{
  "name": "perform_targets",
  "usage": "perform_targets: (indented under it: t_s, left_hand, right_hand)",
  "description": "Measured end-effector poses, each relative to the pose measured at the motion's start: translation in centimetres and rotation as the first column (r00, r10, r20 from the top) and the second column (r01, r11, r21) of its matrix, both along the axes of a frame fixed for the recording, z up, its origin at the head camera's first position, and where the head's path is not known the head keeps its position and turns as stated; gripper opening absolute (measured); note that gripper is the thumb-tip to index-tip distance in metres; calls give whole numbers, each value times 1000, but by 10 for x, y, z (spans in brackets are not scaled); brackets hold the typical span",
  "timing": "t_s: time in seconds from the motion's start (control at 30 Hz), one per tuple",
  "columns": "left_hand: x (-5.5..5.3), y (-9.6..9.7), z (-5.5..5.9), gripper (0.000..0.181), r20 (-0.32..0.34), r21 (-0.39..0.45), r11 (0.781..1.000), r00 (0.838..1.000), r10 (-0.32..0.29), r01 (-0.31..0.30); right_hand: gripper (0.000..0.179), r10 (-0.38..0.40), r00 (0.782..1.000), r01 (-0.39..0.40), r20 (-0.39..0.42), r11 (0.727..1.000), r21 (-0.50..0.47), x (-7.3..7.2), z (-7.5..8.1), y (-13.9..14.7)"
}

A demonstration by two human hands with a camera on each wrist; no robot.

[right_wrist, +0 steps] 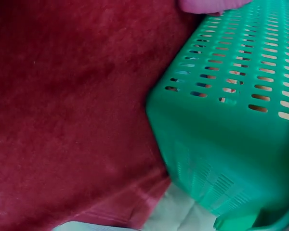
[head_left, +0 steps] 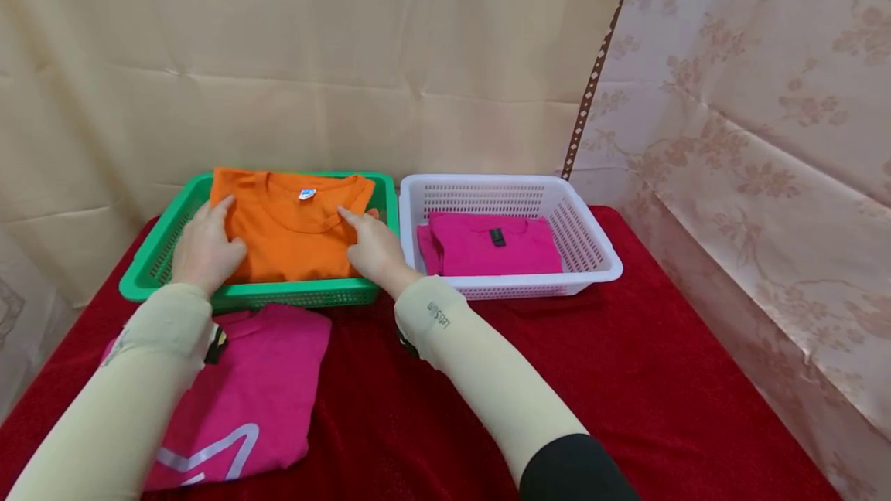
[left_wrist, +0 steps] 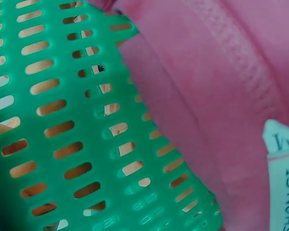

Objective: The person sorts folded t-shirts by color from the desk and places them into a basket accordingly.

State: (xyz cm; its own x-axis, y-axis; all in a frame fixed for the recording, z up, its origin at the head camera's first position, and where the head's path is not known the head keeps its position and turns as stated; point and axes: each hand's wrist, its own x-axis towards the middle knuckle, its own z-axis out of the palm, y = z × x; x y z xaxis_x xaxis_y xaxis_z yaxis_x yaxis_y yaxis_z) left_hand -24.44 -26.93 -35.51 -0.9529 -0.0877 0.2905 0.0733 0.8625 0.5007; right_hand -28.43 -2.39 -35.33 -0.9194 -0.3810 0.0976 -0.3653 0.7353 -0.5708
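An orange T-shirt [head_left: 292, 226], folded with its collar toward the back, lies over the green basket [head_left: 146, 261] and overlaps its back rim in the head view. My left hand [head_left: 206, 247] holds the shirt's left side, thumb and forefinger showing on top. At its right side my right hand [head_left: 376, 248] grips the cloth, some fingers partly hidden behind it. A pink T-shirt [head_left: 278, 377] with a white print lies on the table before the basket, partly under my left forearm. In the left wrist view, pink cloth [left_wrist: 192, 96] with a white label [left_wrist: 284, 187] is beside green basket wall.
A white basket [head_left: 592, 253] stands right of the green one, holding a folded pink T-shirt [head_left: 497, 250] with a dark label. Both baskets rest on a table with a red cloth [head_left: 626, 393]. A beige curtain [head_left: 348, 45] hangs behind, a floral one [head_left: 766, 138] at right.
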Motion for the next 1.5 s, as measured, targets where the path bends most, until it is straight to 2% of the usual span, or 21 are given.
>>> perform_targets:
  t_s: [0.17,0.4,0.6,0.8,0.93,1.03,1.27,1.37,1.5]
  left_hand:
    - [0,-1,0,63,49,-34,999,999,-9,11]
    - [2,-4,-1,62,112,-59,998,994,-7,13]
    - [1,-6,-1,60,172,-60,998,985,10,1]
    - [-1,-9,-3,55,173,-97,995,985,7,10]
    - [-2,-10,-5,52,194,-146,989,981,17,12]
    - [-2,-10,-5,53,218,-158,987,976,20,15]
    - [0,-8,-4,54,217,-148,989,976,29,4]
    - [1,-7,-5,54,209,-139,990,978,30,0]
    - [1,-6,-5,54,192,-106,994,981,37,-17]
  right_hand:
    - [69,4,1000,-2,-14,990,139,1,1,-3]
    - [67,21,999,-13,-26,958,286,1,-3,-9]
    - [63,5,998,16,-58,934,357,1,-5,-13]
    - [55,1,994,41,-106,918,395,3,-6,-14]
    - [45,4,986,62,-166,919,389,5,-7,-14]
    - [41,-22,981,94,-195,926,366,7,-9,-13]
    - [42,-85,978,139,-190,946,293,11,-9,-11]
    - [43,-84,977,128,-196,966,225,12,-10,-8]
    - [35,-77,964,89,-255,995,37,14,-13,-3]
